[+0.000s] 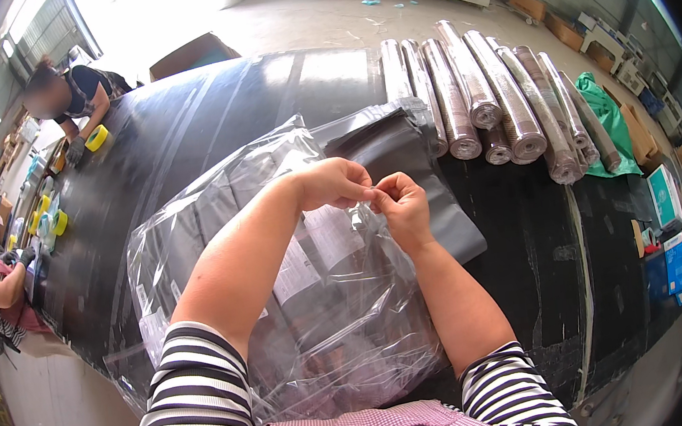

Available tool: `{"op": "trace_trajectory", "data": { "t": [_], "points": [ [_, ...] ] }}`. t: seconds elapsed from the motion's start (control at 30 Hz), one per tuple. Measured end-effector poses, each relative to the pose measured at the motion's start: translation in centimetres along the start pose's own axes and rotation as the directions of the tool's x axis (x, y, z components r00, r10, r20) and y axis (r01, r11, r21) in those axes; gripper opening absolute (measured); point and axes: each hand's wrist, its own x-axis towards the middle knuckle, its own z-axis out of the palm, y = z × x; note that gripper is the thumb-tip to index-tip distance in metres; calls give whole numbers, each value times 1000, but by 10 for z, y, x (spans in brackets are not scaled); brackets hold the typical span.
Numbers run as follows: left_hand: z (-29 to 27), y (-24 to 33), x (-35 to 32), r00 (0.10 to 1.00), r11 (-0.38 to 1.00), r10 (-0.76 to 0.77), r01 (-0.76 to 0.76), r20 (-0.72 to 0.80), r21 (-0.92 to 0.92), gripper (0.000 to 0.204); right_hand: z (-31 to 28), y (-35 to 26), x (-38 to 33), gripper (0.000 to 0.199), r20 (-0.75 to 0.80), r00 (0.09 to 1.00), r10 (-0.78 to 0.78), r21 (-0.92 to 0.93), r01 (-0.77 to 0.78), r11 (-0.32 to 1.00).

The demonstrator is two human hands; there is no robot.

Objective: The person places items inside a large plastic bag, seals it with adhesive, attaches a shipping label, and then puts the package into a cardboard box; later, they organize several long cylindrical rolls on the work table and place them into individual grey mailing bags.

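My left hand (332,183) and my right hand (401,204) meet fingertip to fingertip above the table, both closed in a pinch. Whatever lies between the fingers is too small to make out; it may be an edge of clear film. Under my hands and forearms spreads a large clear plastic bag (358,362), crumpled and shiny. White printed sheets (333,235) show through or on it, over dark grey plastic. Beyond and to the right of my hands lies a stack of dark grey plastic bags (400,143), partly covered by the clear one.
Several film-wrapped brown rolls (505,102) lie at the far right of the black table (517,277). Green plastic (607,124) and small boxes (666,197) sit beyond them. Two people work along the left edge, near rolls of yellow tape (97,138). A cardboard box (193,55) stands behind.
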Motion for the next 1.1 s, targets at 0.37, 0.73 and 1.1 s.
{"op": "trace_trajectory", "data": {
  "t": [0.37,0.73,1.1],
  "points": [
    [-104,-17,-100,760,999,-2,31,-650,33,16,-32,48,5,14,-133,891,433,-131,-449,884],
    [-221,-235,-524,-317,924,-41,-373,-947,85,22,-15,3,10,29,-63,929,365,-980,-128,154],
    [-158,-307,-586,-643,745,-42,-530,-765,404,12,227,-59,-119,83,966,-95,242,-46,854,517]
  ]
}}
